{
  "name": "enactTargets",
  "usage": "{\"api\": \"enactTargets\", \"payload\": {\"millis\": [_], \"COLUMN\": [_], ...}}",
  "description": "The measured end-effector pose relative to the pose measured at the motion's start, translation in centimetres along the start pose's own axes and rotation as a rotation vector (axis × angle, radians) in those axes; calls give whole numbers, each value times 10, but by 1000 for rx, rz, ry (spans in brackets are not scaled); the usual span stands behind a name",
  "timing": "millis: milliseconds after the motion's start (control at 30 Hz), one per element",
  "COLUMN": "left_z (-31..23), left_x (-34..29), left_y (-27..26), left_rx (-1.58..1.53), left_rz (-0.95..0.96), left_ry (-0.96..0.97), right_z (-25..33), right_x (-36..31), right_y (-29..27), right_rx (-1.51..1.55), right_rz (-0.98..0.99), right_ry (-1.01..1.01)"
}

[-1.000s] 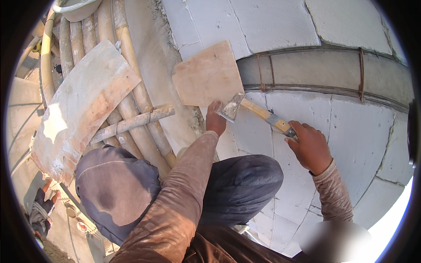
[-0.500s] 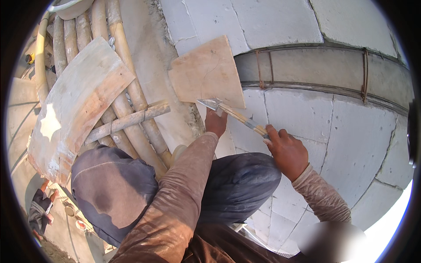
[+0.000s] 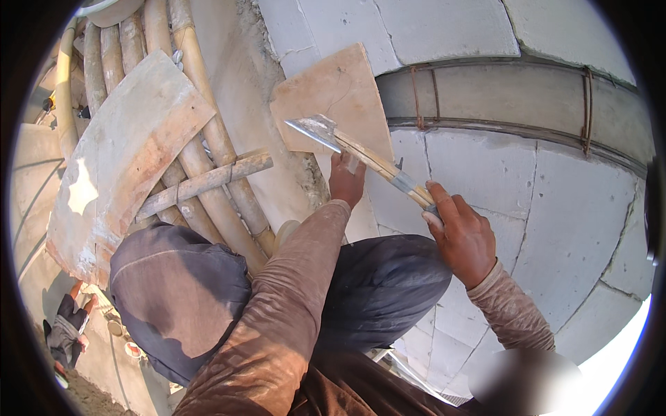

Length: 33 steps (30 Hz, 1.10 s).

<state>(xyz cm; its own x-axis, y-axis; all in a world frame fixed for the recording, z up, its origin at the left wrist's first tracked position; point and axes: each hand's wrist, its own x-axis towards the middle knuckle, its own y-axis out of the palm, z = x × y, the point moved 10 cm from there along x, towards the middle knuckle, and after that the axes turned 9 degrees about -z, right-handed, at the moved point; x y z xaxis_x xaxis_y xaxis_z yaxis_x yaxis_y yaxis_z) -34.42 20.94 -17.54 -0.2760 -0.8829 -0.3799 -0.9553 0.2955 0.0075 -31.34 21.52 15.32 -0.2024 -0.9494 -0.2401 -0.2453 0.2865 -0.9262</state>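
Observation:
In my right hand (image 3: 466, 239) is a hatchet (image 3: 316, 128), its pale wooden handle wrapped with grey tape. The fingers close round the handle's end, and the metal head points left, over a tan plywood piece (image 3: 336, 87). My left hand (image 3: 347, 180) grips the lower edge of that plywood; its fingertips are partly hidden behind the hatchet handle. The plywood stands against the grey block wall (image 3: 479, 166), beside the left end of a recessed concrete band (image 3: 506, 93). The hatchet head appears raised off the board.
Bamboo poles (image 3: 208, 177) lie at left, crossed by a short tied pole (image 3: 205, 186). A large worn board (image 3: 128, 156) rests over them. Rusty wire ties (image 3: 587, 111) cross the band. My bent knees (image 3: 385, 288) are close below my hands. Far below, at lower left, is another person (image 3: 67, 333).
The hatchet has come up off the plywood, its head now higher and further left in view. My left hand stays at the board's edge. The whole view has shifted slightly.

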Motion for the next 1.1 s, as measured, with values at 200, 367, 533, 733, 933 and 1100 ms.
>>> {"api": "enactTargets", "payload": {"millis": [200,367,533,733,933,1100], "left_z": [-10,-2,-9,-12,7,20], "left_x": [-3,7,-2,-3,14,-3], "left_y": [14,0,13,11,19,36], "left_rx": [21,-9,-50,18,85,-36], "left_rz": [30,-96,117,58,88,195], "left_ry": [39,138,-20,152,269,130], "right_z": [-14,6,-29,-18,-34,-40], "right_x": [-4,-3,-7,-18,-19,-39], "right_y": [34,12,30,44,55,63], "right_rx": [-193,-100,-162,207,248,322], "right_rz": [166,12,128,215,294,270], "right_ry": [60,-89,94,74,220,222]}}
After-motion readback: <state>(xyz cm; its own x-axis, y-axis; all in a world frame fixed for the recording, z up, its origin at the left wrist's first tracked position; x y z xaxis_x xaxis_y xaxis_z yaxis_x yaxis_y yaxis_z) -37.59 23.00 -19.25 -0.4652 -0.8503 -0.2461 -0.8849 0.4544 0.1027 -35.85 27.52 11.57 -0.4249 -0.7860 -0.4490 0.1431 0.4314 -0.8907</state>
